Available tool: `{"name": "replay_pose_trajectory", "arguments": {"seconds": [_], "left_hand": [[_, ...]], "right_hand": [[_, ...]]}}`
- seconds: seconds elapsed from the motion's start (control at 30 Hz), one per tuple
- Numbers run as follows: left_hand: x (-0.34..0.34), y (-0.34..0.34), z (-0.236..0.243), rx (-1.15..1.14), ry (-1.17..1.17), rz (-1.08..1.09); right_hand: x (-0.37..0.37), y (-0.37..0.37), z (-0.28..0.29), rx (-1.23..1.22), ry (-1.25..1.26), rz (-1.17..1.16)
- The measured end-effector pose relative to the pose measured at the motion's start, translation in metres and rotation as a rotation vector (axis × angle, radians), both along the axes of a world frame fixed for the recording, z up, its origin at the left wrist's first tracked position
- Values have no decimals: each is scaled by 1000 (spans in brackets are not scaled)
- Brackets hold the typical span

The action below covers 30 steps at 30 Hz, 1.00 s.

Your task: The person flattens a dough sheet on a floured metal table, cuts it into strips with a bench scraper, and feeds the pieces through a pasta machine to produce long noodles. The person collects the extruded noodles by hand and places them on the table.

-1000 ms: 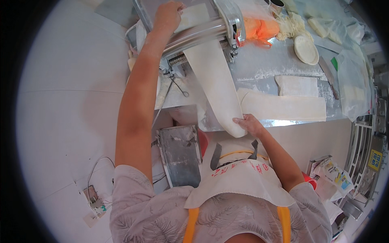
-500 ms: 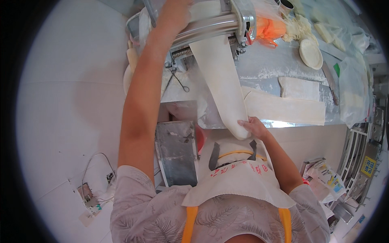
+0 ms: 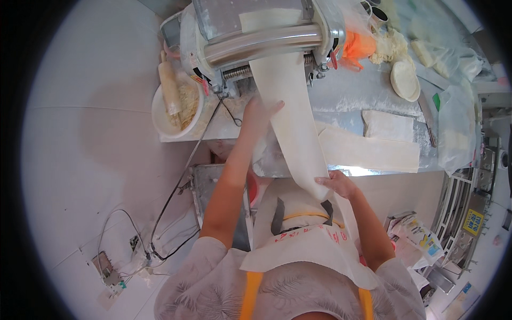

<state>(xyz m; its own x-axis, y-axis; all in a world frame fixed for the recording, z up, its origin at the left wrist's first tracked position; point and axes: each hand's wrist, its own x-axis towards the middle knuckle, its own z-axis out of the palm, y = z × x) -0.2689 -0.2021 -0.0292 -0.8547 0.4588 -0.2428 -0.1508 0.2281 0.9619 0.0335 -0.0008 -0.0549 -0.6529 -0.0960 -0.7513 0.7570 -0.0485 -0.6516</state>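
Note:
A long pale dough sheet [image 3: 290, 122] hangs down from the steel roller [image 3: 266, 42] of a dough-rolling machine toward my apron. My right hand [image 3: 341, 184] grips its lower end at the right edge, thumb on top. My left hand [image 3: 258, 116] is at the sheet's left edge, below the roller. One digit stretches over the dough; the other fingers are smeared by motion, so their grip is unclear. On the machine's upper tray lies another piece of the dough.
Right of the hanging sheet, a flat dough strip [image 3: 373, 149] and a folded dough piece [image 3: 388, 125] lie on the floured metal table [image 3: 341, 90]. Farther right are a knife [image 3: 429, 128] and a round dough piece [image 3: 405, 80]. At left, a rolling pin [image 3: 169, 88] rests on a white bowl [image 3: 158, 114].
My left hand has come down from above the roller to the sheet's left edge, uncovering the machine's left side and the bowl. My right hand keeps hold of the sheet's lower end.

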Motion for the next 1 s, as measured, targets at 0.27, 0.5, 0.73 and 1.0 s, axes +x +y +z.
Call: {"name": "replay_pose_trajectory", "arguments": {"seconds": [0.27, 0.5, 0.73, 1.0], "left_hand": [[-22, 15, -2, 461, -451, -4], [-8, 20, -24, 418, -235, 90], [16, 9, -33, 339, -239, 119], [40, 10, -45, 351, -212, 37]], "right_hand": [[35, -3, -5, -24, -32, -41], [64, 4, -37, 128, 32, 78], [92, 9, -12, 53, 107, 77], [130, 21, 18, 53, 138, 45]]}}
